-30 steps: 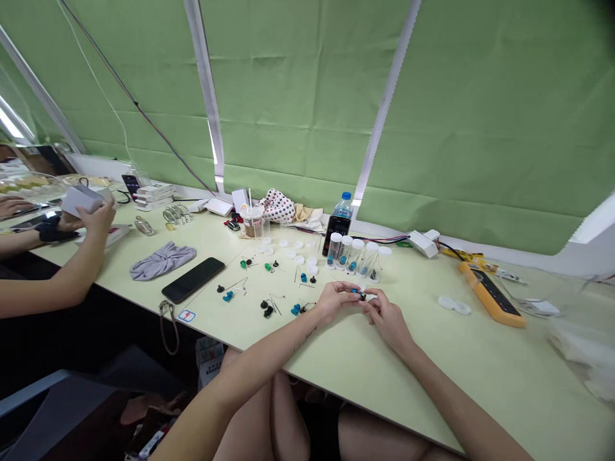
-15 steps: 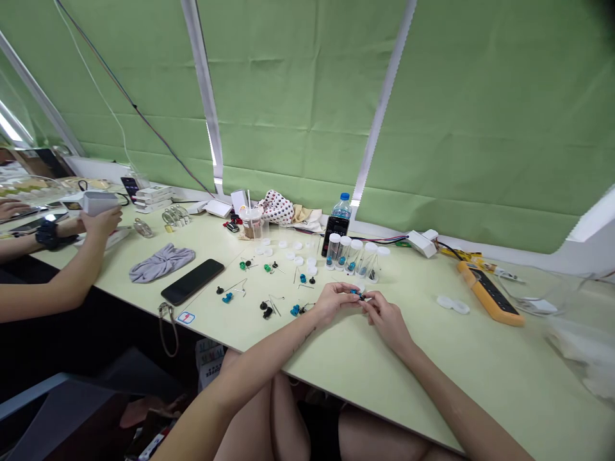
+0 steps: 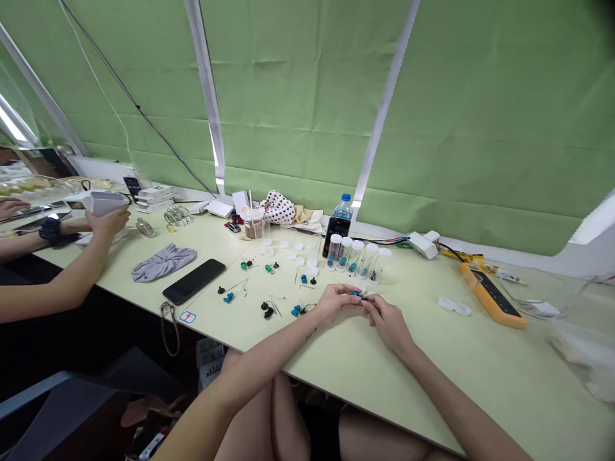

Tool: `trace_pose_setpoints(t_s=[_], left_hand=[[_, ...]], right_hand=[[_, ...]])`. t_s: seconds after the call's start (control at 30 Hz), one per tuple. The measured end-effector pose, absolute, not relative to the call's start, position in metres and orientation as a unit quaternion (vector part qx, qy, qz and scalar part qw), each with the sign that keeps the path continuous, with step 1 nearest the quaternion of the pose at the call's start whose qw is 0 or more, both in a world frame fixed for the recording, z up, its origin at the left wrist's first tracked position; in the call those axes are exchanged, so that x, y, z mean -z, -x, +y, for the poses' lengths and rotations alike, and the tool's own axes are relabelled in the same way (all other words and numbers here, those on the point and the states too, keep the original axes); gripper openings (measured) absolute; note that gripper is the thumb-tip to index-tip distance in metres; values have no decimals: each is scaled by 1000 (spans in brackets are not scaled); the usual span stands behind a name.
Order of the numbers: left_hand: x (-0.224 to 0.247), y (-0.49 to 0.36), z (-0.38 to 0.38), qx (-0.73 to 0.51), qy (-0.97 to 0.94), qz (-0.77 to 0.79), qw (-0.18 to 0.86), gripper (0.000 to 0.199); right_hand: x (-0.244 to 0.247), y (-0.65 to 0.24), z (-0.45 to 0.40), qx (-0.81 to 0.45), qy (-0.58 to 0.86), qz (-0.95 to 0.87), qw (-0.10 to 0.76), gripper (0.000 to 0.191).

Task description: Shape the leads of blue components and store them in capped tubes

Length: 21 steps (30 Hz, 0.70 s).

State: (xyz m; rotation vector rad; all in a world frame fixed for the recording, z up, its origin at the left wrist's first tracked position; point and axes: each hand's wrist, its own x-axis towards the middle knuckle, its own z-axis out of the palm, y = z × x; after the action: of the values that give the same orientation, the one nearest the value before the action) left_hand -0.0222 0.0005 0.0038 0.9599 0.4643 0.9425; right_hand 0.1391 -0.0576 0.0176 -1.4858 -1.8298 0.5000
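Observation:
Over the table, my left hand [image 3: 335,303] pinches a small blue plastic part [image 3: 356,294] between thumb and fingers. My right hand [image 3: 385,318] meets it from the other side, its fingertips closed on the same piece or on a small dark bit at its end, mostly hidden. Just behind the hands stand several clear tubes [image 3: 353,257] with white caps and blue or dark parts inside. To the left lie blue pieces [image 3: 229,298], black pieces [image 3: 268,311], green pieces [image 3: 268,268] and thin bent metal wires [image 3: 276,305]. Loose white caps [image 3: 300,261] are scattered farther back.
A phone [image 3: 195,282] and a grey cloth band [image 3: 164,263] lie at left. A propped phone [image 3: 336,229] and a bottle [image 3: 344,208] stand behind the tubes. At right is an orange power strip [image 3: 494,296]. A co-worker's hand [image 3: 109,221] holds a white box [image 3: 106,203].
Both my hands stay together at nearly the same spot, with the fingertips shifting slightly around the blue part. The view has shifted slightly. The co-worker's white box is tilted a little differently.

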Motion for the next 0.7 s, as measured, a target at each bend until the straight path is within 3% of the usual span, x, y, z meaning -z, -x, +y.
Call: trace_pose_setpoints(t_s=[0.7], left_hand=[[-4, 21, 1, -445, -440, 215, 750, 40]], right_hand=[[-13, -140, -55, -200, 577, -702, 366, 33]])
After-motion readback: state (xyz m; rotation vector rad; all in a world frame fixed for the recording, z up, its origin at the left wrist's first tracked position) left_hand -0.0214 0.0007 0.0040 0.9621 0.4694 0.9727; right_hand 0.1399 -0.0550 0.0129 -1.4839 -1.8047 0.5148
